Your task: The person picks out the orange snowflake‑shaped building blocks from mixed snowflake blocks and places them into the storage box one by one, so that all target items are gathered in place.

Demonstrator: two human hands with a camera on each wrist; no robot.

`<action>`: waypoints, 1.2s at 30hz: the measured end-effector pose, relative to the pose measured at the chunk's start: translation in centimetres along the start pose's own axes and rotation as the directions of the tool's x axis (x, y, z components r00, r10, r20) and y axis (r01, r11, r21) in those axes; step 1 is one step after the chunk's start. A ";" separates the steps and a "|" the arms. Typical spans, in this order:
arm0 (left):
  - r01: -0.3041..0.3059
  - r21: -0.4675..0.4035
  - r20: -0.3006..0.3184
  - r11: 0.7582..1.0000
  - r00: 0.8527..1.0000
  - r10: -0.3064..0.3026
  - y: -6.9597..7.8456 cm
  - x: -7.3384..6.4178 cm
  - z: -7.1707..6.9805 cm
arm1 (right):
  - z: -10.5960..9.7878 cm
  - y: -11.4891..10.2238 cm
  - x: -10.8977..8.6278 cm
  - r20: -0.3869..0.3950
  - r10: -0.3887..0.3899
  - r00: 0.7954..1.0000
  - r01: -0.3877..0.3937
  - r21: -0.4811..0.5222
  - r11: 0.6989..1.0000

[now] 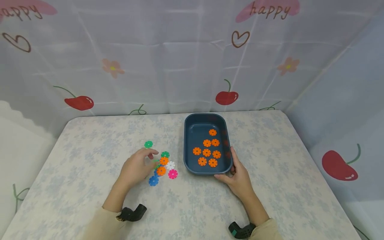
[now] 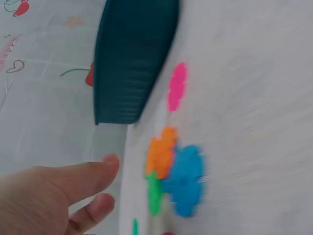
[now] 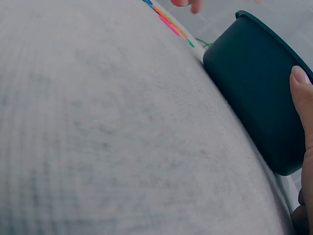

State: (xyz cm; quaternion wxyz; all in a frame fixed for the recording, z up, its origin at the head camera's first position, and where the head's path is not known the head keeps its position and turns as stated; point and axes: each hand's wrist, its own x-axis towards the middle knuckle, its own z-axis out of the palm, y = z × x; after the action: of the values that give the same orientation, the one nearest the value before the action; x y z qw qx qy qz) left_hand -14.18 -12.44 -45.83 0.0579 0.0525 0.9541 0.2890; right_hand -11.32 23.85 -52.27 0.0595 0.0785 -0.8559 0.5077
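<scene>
A dark blue rectangular tray [image 1: 205, 125] stands on the table with several orange notched plastic discs [image 1: 206, 152] lying in it. My right hand [image 1: 240, 178] grips the tray's near right corner, the thumb along the front wall and fingers at the side. Left of the tray is a loose cluster of discs: orange [image 1: 161, 171], blue [image 1: 153, 181], pink [image 1: 172, 174], white [image 1: 170, 165] and green [image 1: 165, 154]. Just above the cluster's left side hovers my left hand [image 1: 136, 168], its fingers loosely bent. Nothing shows between its thumb and finger in the left wrist view.
A single green disc [image 1: 148, 144] lies apart, beyond the left hand. The patterned tablecloth [image 1: 186, 206] covers the table up to a printed curtain [image 1: 168, 60] behind it. Black wrist devices [image 1: 132, 213] sit on both forearms.
</scene>
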 end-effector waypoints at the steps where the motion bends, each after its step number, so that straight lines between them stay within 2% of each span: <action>1: 0.019 0.004 0.010 1.000 1.000 -0.019 -0.3 -0.3 0.5 | 0.0 -0.1 0.0 0.003 0.002 1.000 -0.002 0.007 1.000; 5: 0.036 0.040 -0.001 0.999 0.999 -0.036 -0.9 -1.6 2.4 | 0.0 -0.2 0.0 0.011 0.010 1.000 -0.010 0.028 1.000; 9: 0.040 0.062 -0.027 0.997 0.999 -0.038 -0.7 -2.3 3.2 | -0.1 -0.2 -0.1 0.002 0.008 1.000 -0.008 0.019 1.000; 13: 0.030 0.071 -0.049 0.997 0.998 -0.026 -0.2 -2.5 3.3 | -0.1 -0.1 -0.1 -0.008 -0.006 1.000 0.006 0.004 1.000; 23: -0.018 0.138 -0.124 0.990 0.992 0.036 0.4 -2.7 4.2 | 0.0 -0.2 0.0 0.005 0.006 1.000 -0.006 0.048 0.999; 30: -0.008 0.155 -0.137 0.988 0.990 0.030 0.3 -2.9 4.0 | 0.0 -0.1 0.0 0.005 -0.007 1.000 0.007 0.027 1.000; 36: -0.005 0.187 -0.123 0.982 0.992 0.028 0.2 -3.2 3.7 | 0.0 -0.3 0.0 0.008 0.001 1.000 -0.002 0.056 0.998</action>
State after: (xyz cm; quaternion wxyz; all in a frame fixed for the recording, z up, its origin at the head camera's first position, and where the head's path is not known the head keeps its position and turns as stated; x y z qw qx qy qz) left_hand -10.51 -10.64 -48.49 -0.0098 0.0474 0.9783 0.2015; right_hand -11.22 23.75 -52.05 0.0536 0.0814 -0.8415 0.5313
